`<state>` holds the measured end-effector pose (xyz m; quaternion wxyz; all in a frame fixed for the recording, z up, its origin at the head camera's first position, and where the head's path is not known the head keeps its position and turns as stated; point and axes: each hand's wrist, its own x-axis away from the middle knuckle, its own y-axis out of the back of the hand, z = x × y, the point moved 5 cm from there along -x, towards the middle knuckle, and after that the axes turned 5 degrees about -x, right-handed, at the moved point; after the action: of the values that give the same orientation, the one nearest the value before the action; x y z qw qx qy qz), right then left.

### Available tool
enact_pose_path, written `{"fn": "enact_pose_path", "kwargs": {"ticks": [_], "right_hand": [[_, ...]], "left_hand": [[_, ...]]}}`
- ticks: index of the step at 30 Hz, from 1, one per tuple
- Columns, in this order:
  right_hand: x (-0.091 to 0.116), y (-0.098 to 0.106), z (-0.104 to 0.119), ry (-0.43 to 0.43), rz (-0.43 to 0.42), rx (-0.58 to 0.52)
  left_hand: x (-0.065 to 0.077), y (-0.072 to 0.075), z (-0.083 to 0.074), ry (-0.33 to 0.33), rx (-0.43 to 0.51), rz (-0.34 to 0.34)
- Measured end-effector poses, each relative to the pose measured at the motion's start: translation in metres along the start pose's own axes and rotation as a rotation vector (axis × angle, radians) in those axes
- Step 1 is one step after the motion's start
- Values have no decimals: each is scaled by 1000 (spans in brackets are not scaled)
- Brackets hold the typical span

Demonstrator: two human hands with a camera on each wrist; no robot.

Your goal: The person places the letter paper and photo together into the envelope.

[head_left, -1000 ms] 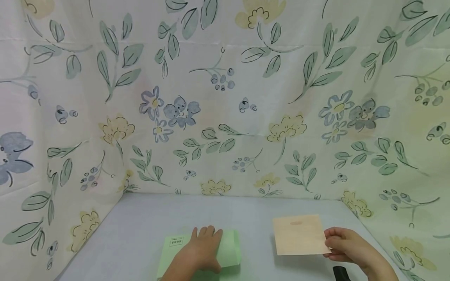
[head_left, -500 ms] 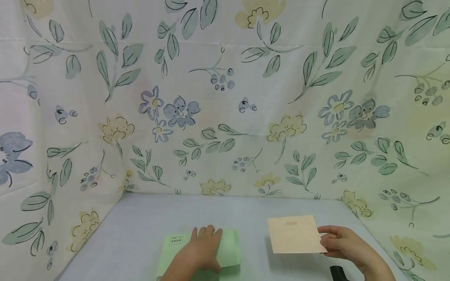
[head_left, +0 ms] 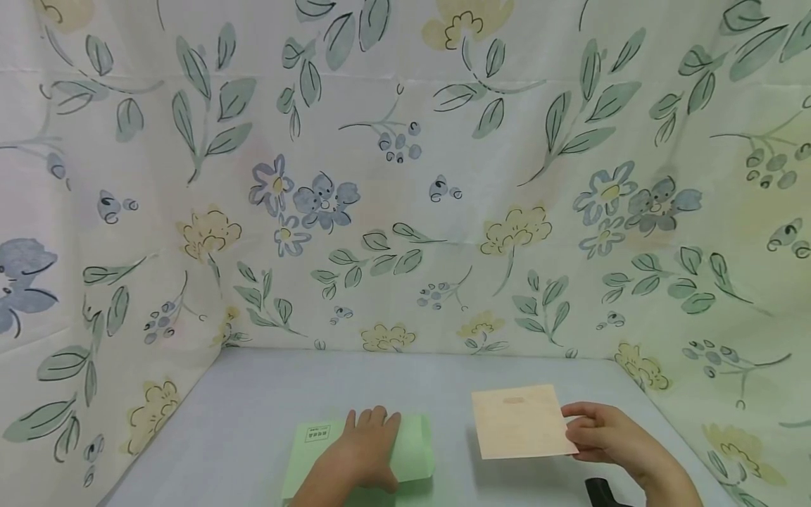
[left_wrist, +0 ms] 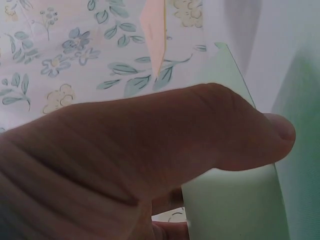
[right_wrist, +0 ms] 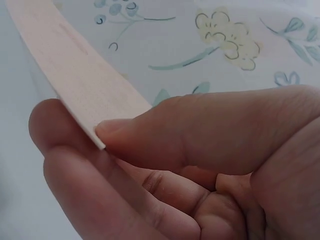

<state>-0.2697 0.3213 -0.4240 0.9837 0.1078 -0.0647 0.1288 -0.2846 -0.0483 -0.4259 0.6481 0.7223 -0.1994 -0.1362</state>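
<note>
A light green paper folder [head_left: 408, 451] with a small printed box of text lies at the lower middle of the head view. Across it spreads my left hand [head_left: 364, 451], fingers over the far edge and thumb over the near one. In the left wrist view the thumb [left_wrist: 240, 130] crosses the green folder's edge. To the right, my right hand [head_left: 608, 436] pinches a thin pale peach square board [head_left: 522, 426] by its near right corner. The board has an oblong mark near its far edge. Its corner sits between thumb and fingers in the right wrist view, above the table.
The pale table [head_left: 253, 394] is walled by a floral curtain [head_left: 393, 176] at the back and both sides. A black piece [head_left: 598, 491] shows below the right wrist, at the head view's bottom edge.
My right hand has carried the peach board leftward, toward the green folder. The left hand and the folder have stayed in place.
</note>
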Motion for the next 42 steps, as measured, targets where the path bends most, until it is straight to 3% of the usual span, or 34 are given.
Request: {"fn": "enact_pose_path", "kwargs": {"ticks": [12, 42], "right_hand": [[-9, -18, 7, -24, -10, -2], [-22, -51, 21, 28, 54, -11]], "left_hand": [[-1, -1, 1, 4, 17, -1], [0, 1, 0, 0, -4, -15]]}}
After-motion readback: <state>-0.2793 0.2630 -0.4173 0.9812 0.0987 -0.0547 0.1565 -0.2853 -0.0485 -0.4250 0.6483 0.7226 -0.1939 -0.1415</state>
